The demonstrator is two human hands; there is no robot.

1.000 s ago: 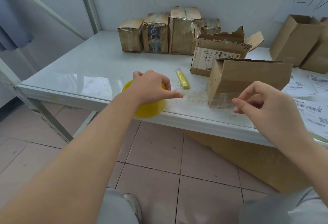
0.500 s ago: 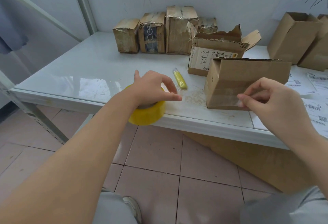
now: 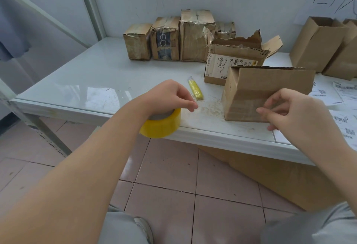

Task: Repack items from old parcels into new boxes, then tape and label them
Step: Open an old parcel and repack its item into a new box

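- Taping step, I judge: your left hand [image 3: 166, 96] grips the yellow tape roll [image 3: 162, 127] at the worktop's [image 3: 87, 81] front edge.
- Your right hand [image 3: 295, 114] hovers curled before the new box [image 3: 270, 85]; I cannot tell whether it pinches a tape end.
- Next, pull a strip taut onto the box.
- Behind it: 1 torn old parcel [image 3: 231, 60], 4 worn parcels [image 3: 195, 36] along the back edge, and a white wall.

- The tape roll [image 3: 160, 126] is yellow, with a grey core.
- A clear, glossy tape strip [image 3: 243, 106] is seen across the plain brown near box [image 3: 270, 81].
- The small packet [image 3: 195, 89] is yellow.
- The torn box [image 3: 237, 50] is brown, with a white label printed in black.
- One old parcel [image 3: 164, 44] is marked with a dark blue panel.
- The bench [image 3: 77, 81] is glossy white.
- The paper sheets [image 3: 343, 123] are white, with black barcodes.
- The floor [image 3: 173, 166] is tiled pale pink, with dark joints.
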